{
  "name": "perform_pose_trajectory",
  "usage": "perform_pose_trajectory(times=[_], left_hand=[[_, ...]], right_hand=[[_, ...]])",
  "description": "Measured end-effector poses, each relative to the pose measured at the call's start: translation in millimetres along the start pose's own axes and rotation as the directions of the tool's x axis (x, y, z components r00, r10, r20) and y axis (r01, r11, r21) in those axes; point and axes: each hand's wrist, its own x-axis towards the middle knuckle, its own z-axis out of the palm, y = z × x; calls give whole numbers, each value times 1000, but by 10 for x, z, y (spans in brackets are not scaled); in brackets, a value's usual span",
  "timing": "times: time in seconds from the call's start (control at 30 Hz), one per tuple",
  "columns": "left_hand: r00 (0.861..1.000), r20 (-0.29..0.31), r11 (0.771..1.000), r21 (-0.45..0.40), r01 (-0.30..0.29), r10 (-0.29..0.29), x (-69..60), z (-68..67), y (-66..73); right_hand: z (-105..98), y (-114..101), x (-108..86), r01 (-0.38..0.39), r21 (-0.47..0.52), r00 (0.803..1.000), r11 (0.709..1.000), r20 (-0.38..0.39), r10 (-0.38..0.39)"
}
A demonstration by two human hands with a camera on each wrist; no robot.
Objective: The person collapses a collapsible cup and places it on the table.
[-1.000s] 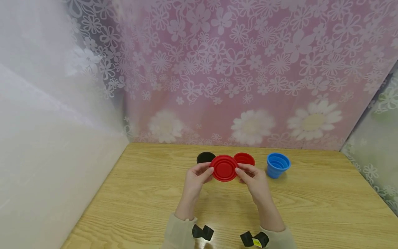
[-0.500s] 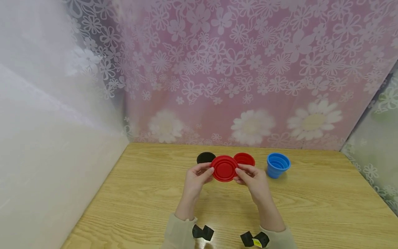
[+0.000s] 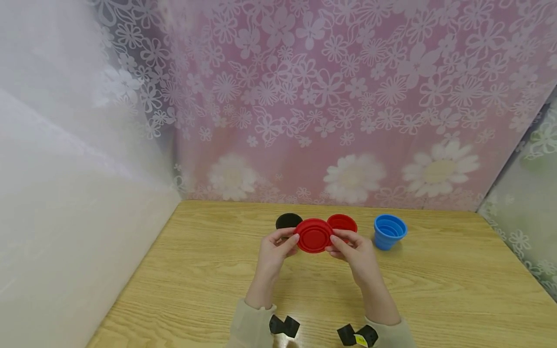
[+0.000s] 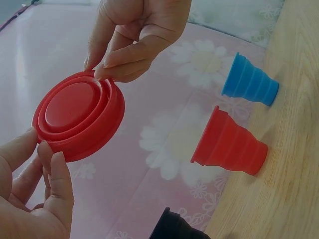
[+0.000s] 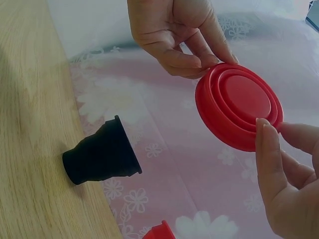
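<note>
A flattened red collapsible cup (image 3: pixel 314 236) is held up above the table, its ringed face showing. My left hand (image 3: pixel 275 251) pinches its left rim between thumb and fingers. At the opposite rim, my right hand (image 3: pixel 356 253) pinches it the same way. The left wrist view shows the flat cup (image 4: pixel 75 112) as a thick disc of nested rings between both hands. Behind it stand a black collapsible cup (image 3: pixel 287 221) and an expanded red cup (image 3: pixel 343 222), each partly hidden by my hands and the disc. To their right is an expanded blue cup (image 3: pixel 388 233).
The wooden table (image 3: pixel 196 270) runs back to a pink flowered curtain (image 3: pixel 270 121). A pale wall (image 3: pixel 87 193) borders the left side, and a flowered sheet (image 3: pixel 526 203) borders the right. Black wrist cameras (image 3: pixel 284 326) sit on both sleeves.
The flat red cup tilts slightly, so its face looks a little narrower. My right fingers have shifted a bit beneath its rim. The standing cups stay in place.
</note>
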Motion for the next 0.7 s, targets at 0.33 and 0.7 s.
perform_pose_trajectory(times=[0.33,0.7], left_hand=[[1000,-6,1000,6,17,-17,1,1,8],[1000,17,1000,-2,-6,7,-10,8,17]], right_hand=[[-27,34,5,27,89,1000,996,-4,-26],[-35,33,15,37,141,999,989,-3,-37]])
